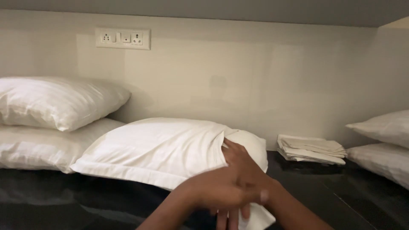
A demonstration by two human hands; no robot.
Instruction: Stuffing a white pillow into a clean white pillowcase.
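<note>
White fabric-cased pillow (162,149) lies centre on dark glossy surface (362,200), long axis left-right, open case end at right, toward hands. Right hand (238,164) reaches from lower right, fingers tucked into case opening, gripping fabric edge. Left hand (221,191) crosses beneath it, fingers pointing down, pinching loose case corner; blurred. Both hands touch pillow's right end. Two stacked white pillows (55,115) left; folded white linens (311,149) right; further white pillows (383,140) at far right.

Five pillows (157,149), two hands (238,183), perhaps four folded cloths (311,149)
</note>
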